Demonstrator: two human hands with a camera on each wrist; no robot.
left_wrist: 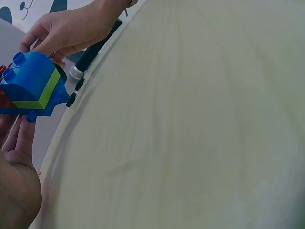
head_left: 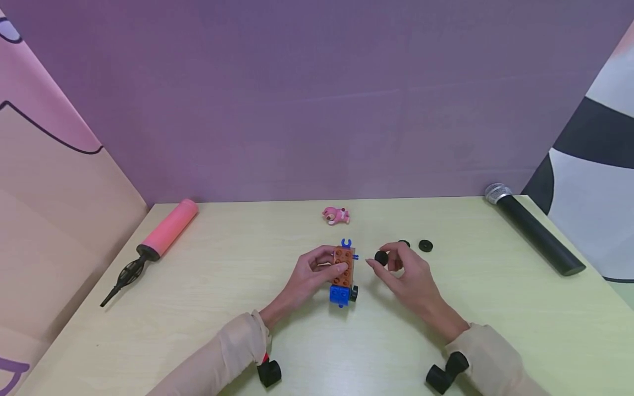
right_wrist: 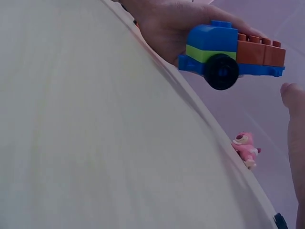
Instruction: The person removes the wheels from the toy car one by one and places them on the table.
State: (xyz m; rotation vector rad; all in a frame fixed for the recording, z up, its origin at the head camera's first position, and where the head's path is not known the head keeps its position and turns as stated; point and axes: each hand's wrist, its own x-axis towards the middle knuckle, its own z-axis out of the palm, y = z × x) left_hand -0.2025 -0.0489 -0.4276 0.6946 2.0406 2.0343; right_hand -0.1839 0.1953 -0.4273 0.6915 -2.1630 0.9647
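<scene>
My left hand (head_left: 309, 275) grips a toy block car (head_left: 340, 295) above the table, its thumb across the orange studded bricks. The car has a blue and lime front end, seen closely in the left wrist view. One black wheel (right_wrist: 221, 71) sits on its blue base at that end; a bare blue axle peg (head_left: 355, 257) sticks out near the other end. Just right of the car, my right hand (head_left: 413, 278) pinches a loose black wheel (head_left: 381, 257) between thumb and fingers, apart from the peg. The car's left side is largely hidden by my left hand.
Beyond the right hand lie two black wheels, one whole (head_left: 425, 246), one partly covered by the fingers (head_left: 404, 243). A pink bear figure (head_left: 336, 215) is near the back edge. A pink hand pump (head_left: 170, 228) lies left, a black microphone (head_left: 537, 231) right. A purple panel (head_left: 317, 110) stands behind.
</scene>
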